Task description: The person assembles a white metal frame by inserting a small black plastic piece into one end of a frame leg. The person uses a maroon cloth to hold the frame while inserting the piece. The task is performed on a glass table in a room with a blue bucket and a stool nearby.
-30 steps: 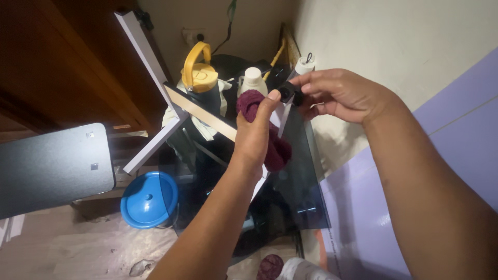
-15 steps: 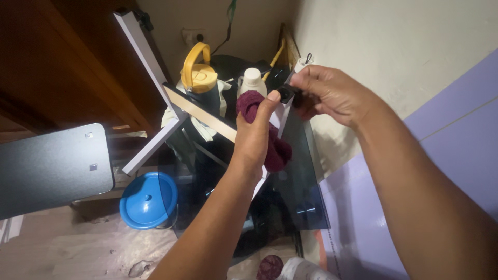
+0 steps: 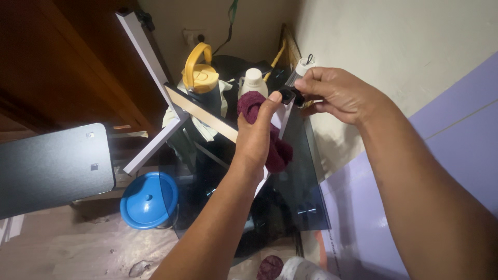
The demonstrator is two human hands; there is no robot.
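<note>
The left hand (image 3: 257, 137) is closed around a dark maroon crumpled cloth (image 3: 270, 142), fingers wrapped over its top and the rest of the cloth hanging below the palm against a dark glass panel (image 3: 295, 181). Just right of the left thumb, the right hand (image 3: 337, 93) pinches a small black clip-like piece (image 3: 288, 94) between thumb and forefinger, nearly touching the cloth. Behind the fingers stand a white plastic bottle (image 3: 253, 80) and a dark jug with a yellow handle (image 3: 199, 78). Far below left lies a round blue plastic lid (image 3: 149, 199).
</note>
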